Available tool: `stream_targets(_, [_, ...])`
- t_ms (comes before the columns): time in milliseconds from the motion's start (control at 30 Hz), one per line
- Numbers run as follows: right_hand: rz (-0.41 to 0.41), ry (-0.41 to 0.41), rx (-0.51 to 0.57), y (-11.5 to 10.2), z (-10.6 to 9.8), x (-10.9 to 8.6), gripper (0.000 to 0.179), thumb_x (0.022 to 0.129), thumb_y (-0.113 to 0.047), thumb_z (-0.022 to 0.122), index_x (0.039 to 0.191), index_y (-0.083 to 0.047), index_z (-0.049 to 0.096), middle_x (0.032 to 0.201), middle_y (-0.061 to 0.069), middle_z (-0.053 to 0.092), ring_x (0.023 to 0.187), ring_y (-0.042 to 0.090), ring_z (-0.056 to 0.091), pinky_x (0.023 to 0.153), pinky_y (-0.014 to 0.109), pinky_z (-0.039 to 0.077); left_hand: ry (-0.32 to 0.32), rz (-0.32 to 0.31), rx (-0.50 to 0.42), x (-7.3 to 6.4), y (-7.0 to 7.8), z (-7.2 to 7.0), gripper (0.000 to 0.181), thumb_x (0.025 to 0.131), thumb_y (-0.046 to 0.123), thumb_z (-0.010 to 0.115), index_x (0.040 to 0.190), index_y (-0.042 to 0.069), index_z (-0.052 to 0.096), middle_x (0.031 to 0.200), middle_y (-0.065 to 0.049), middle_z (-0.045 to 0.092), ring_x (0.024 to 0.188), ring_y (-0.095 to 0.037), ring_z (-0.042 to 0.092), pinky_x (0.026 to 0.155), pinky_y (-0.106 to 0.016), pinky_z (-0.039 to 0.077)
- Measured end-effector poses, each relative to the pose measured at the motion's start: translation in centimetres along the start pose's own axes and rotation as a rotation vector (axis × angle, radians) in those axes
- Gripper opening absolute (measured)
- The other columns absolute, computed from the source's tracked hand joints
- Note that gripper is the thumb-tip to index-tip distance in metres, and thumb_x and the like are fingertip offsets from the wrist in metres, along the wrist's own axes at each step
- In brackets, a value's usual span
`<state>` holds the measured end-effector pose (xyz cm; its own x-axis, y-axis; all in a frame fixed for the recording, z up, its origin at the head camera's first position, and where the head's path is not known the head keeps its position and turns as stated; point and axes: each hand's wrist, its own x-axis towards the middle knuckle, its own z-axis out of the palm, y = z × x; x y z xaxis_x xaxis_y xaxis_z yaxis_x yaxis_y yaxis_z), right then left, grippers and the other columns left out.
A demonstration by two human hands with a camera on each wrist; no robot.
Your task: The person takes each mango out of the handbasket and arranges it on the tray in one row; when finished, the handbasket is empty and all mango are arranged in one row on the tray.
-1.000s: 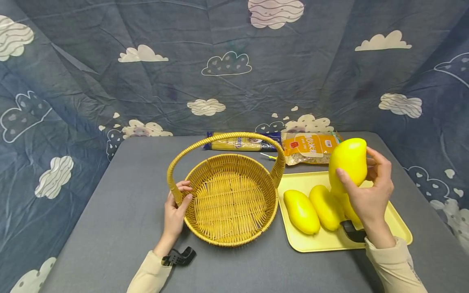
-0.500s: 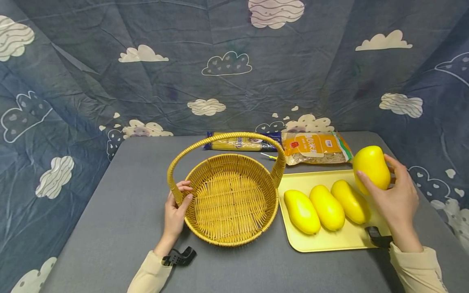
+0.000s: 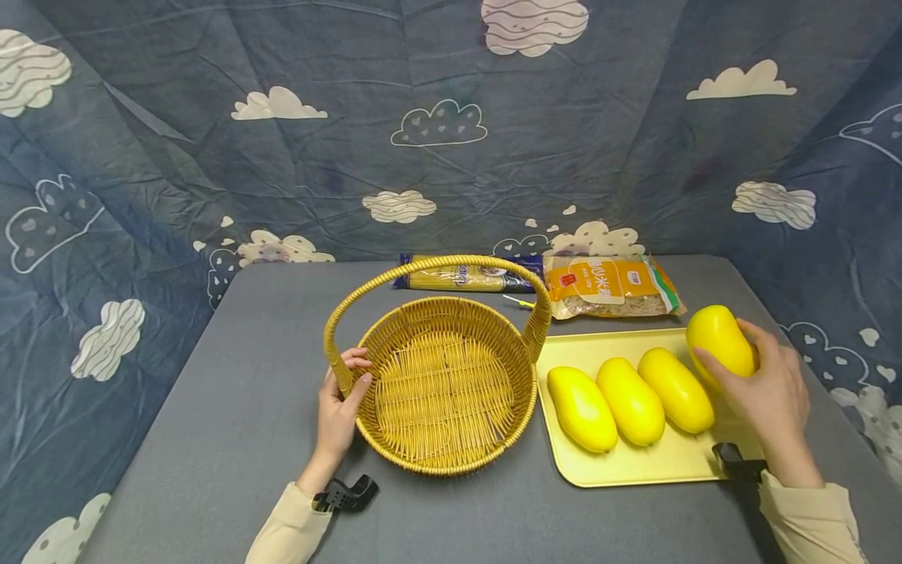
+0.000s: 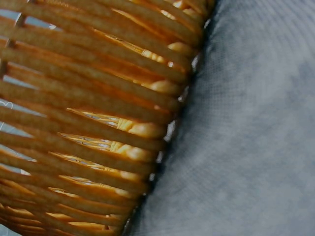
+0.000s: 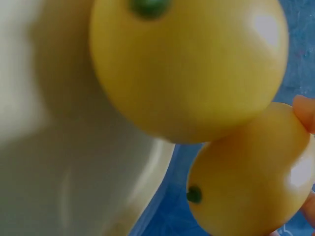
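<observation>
My right hand (image 3: 771, 384) grips a yellow mango (image 3: 720, 341) at the right end of a pale yellow tray (image 3: 634, 473). In the right wrist view the held mango (image 5: 251, 172) shows its green stem end, with fingertips at its side. Another mango (image 5: 192, 69) looms large in front of it there. Three more mangoes lie side by side on the tray, the nearest to my hand being the right one (image 3: 676, 390). My left hand (image 3: 340, 407) holds the left rim of a round wicker basket (image 3: 445, 392) at the handle's foot. The basket's woven wall (image 4: 88, 98) fills the left wrist view.
Behind the basket lies a long blue and yellow packet (image 3: 458, 277). Beside it is an orange and clear food bag (image 3: 609, 286). A small yellow-green stick (image 3: 518, 301) pokes out behind the basket handle (image 3: 437, 265). A cloud-patterned cloth (image 3: 310, 157) rises behind the grey table (image 3: 232, 376).
My right hand has carried the mango rightward and then down to the right end of the tray, uncovering the third mango. My left hand and the basket have stayed in place.
</observation>
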<state>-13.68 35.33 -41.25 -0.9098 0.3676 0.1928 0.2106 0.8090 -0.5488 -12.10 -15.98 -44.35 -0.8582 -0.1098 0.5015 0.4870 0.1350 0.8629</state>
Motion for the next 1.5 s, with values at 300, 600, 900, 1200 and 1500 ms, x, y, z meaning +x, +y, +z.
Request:
stream_targets(300, [0.042,-0.103,-0.039,1.3,0.1,0.3,0.087,0.085,-0.055,0.061,0.149,-0.006,0.026,0.125,0.034,0.036,0.106,0.050,0.038,0.065,0.056,0.030,0.000,-0.011,0.003,0.0,0.3,0.0,0.015,0.089,-0.013,0.053,0.102,-0.017,0.055,0.121,-0.032,0.049,0.119,-0.032,0.044,0.101,-0.027,0.029])
stream_targets(600, [0.041,-0.205,-0.098,2.6,0.4,0.9,0.090,0.085,-0.061,0.056,0.147,-0.001,0.027,0.116,0.035,0.042,0.097,0.049,0.043,0.063,0.055,0.031,-0.004,0.010,0.006,0.0,0.2,0.1,0.014,0.089,-0.013,0.052,0.102,-0.017,0.054,0.120,-0.033,0.049,0.119,-0.032,0.044,0.100,-0.026,0.030])
stream_targets(900, [0.049,-0.236,-0.121,3.1,0.5,1.0,0.089,0.087,-0.062,0.052,0.146,0.000,0.027,0.127,0.041,0.039,0.102,0.056,0.042,0.067,0.059,0.034,-0.006,0.008,0.013,0.0,0.1,0.1,0.015,0.089,-0.013,0.053,0.103,-0.016,0.055,0.120,-0.032,0.050,0.119,-0.026,0.045,0.100,-0.026,0.030])
stream_targets(1200, [0.074,-0.295,-0.161,3.3,0.1,1.1,0.090,0.088,-0.066,0.046,0.145,0.001,0.028,0.130,0.041,0.037,0.101,0.060,0.041,0.066,0.060,0.035,-0.006,0.000,0.002,0.0,0.2,0.0,0.015,0.088,-0.014,0.053,0.103,-0.016,0.055,0.120,-0.031,0.050,0.119,-0.024,0.046,0.100,-0.027,0.030])
stream_targets(1500, [0.096,-0.326,-0.156,3.8,0.2,1.1,0.089,0.089,-0.066,0.041,0.144,0.004,0.027,0.131,0.041,0.035,0.102,0.060,0.040,0.067,0.062,0.034,-0.007,-0.005,0.006,0.0,0.1,-0.1,0.015,0.089,-0.013,0.053,0.103,-0.017,0.055,0.121,-0.031,0.050,0.120,-0.027,0.045,0.101,-0.027,0.030])
